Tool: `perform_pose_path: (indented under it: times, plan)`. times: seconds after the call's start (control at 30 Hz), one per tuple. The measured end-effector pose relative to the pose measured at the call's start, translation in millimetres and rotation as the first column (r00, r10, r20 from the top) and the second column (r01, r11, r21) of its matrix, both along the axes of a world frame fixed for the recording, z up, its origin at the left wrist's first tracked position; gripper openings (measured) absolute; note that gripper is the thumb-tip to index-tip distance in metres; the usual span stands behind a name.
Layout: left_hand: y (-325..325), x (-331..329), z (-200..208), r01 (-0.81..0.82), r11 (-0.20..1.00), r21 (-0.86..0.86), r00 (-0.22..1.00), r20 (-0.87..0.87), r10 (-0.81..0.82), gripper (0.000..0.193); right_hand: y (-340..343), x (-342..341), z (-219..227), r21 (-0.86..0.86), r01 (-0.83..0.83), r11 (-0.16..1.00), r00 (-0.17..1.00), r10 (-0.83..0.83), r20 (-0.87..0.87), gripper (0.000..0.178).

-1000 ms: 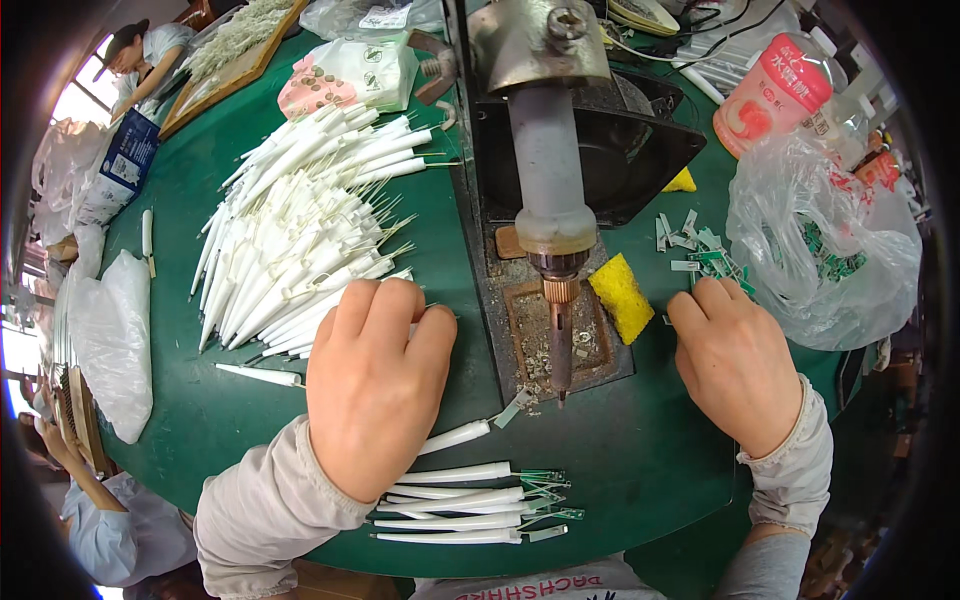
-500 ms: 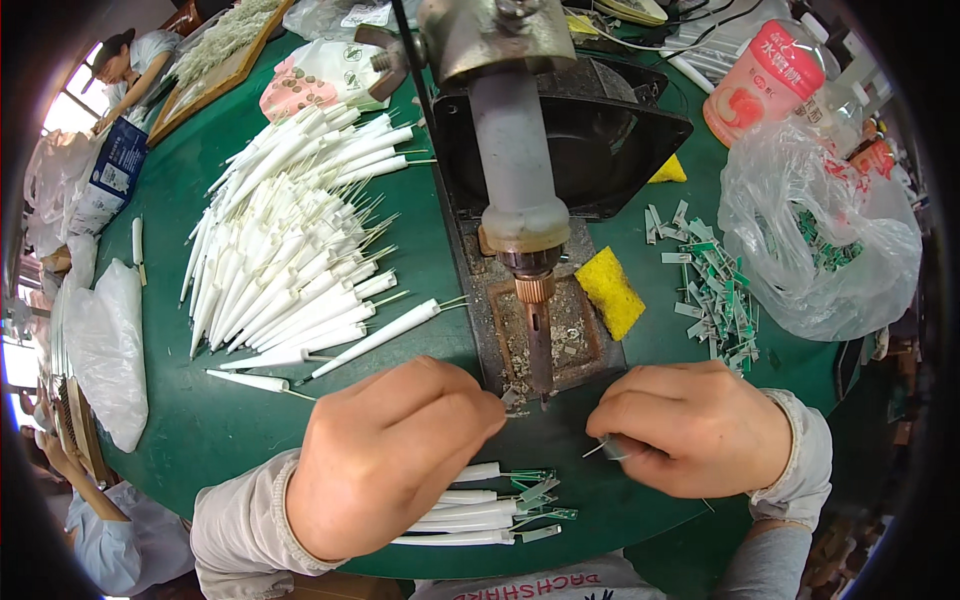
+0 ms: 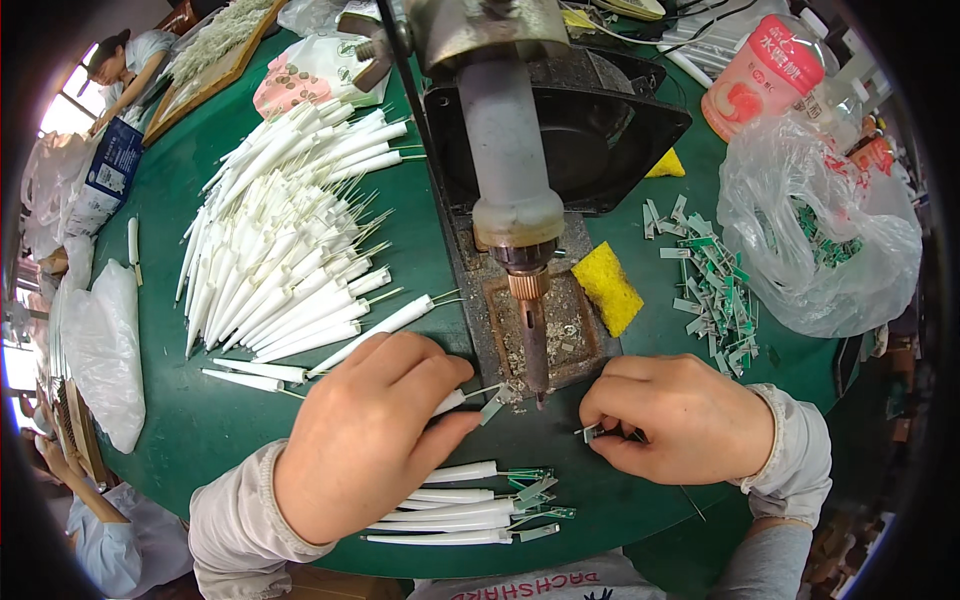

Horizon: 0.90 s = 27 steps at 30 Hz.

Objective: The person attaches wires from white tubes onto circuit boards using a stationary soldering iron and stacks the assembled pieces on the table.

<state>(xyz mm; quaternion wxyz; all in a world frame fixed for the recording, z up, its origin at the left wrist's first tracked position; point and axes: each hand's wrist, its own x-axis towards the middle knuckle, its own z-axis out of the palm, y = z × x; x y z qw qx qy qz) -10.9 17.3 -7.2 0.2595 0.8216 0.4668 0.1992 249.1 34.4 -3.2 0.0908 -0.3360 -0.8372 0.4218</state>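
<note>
My left hand is closed around a white tapered tube, whose thin wire points toward the soldering iron. A small green circuit board sits by that wire, at my left fingertips. The clamped soldering iron hangs tip down between my hands. My right hand pinches another small circuit board to the right of the iron's tip; its underside is hidden. A thin wire trails below this hand. Several white tubes with boards attached lie in a row near me.
A large heap of white tubes with wires lies at left. Loose circuit boards are piled at right, beside a clear plastic bag. A yellow sponge and a black fan housing flank the iron. Co-workers sit at far left.
My left hand has shifted slightly left and its fingers have opened out, showing the tube and a board. My right hand has moved slightly left and up, with the board now clearer.
</note>
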Motion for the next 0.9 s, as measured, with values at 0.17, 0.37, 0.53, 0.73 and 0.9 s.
perform_pose_path:
  times: [0.17,0.37,0.53,0.73,0.9]
  plan:
    - [2.3,-3.5,1.4,0.035,0.999,-0.022,0.995,-0.096,-0.037,0.022,0.6,-1.4,3.1,-0.021,0.019,1.000,1.000,-0.019,0.019,0.021]
    - [0.9,-3.5,7.4,0.003,0.999,-0.034,1.000,-0.028,-0.004,0.020,0.4,-2.8,3.5,-0.001,-0.016,1.000,0.999,0.016,-0.051,0.020]
    - [-3.9,0.1,26.4,-0.044,0.989,-0.139,0.999,-0.017,0.042,0.023,0.0,-5.9,6.0,-0.018,0.017,1.000,0.991,-0.019,-0.136,0.019]
    - [-4.0,-3.3,28.2,0.050,0.975,-0.216,0.990,0.142,-0.019,0.025,-0.5,-8.1,5.8,-0.044,0.001,0.999,0.975,-0.011,-0.221,0.012]
    - [-1.6,-2.2,24.4,0.075,0.917,-0.393,0.971,0.237,0.022,0.021,-0.8,-10.8,1.5,-0.066,0.044,0.997,0.976,-0.057,-0.211,0.012]
